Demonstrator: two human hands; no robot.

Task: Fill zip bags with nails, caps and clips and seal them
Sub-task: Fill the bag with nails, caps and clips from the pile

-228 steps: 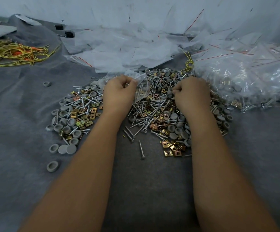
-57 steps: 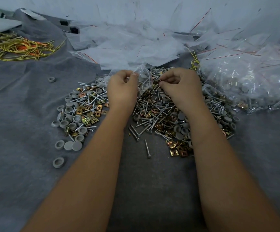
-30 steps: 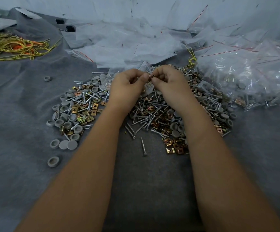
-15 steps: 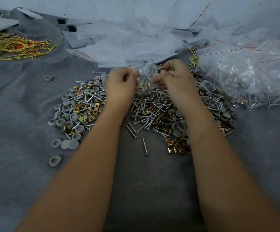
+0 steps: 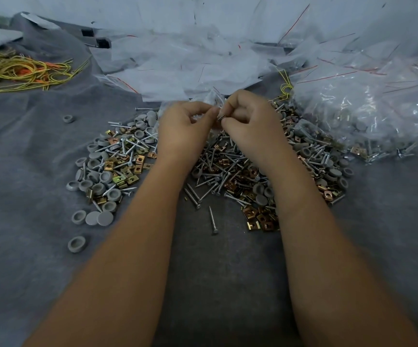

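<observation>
1. A small clear zip bag (image 5: 214, 100) is held up between two bare hands above the middle of a heap of hardware, its top edge poking out behind the fingertips; most of the bag is hidden by the hands.
2. The left hand (image 5: 185, 128) has its fingers curled, thumb and forefinger pinching the bag's edge.
3. The right hand (image 5: 250, 123) is curled too, pinching a short dark nail (image 5: 220, 116) at the mouth of the bag, right where the two hands meet.
4. Beneath the wrists lies the heap: silver nails (image 5: 218, 176), grey round caps (image 5: 107, 176) and brass-coloured square clips (image 5: 259, 219), mixed together. One loose nail (image 5: 213, 220) lies apart at the near edge, and a few caps sit well off to the left.
5. Filled bags (image 5: 368, 121) are piled to the right of the heap; flat empty bags (image 5: 177, 66) with red seal lines are spread behind it.
6. No brand, label or writing can be read anywhere.
7. Everything rests on a wrinkled grey felt cloth (image 5: 228, 271). A tangle of yellow and orange wire (image 5: 22, 71) lies far left, and a pale wall (image 5: 152, 11) closes the scene behind.
</observation>
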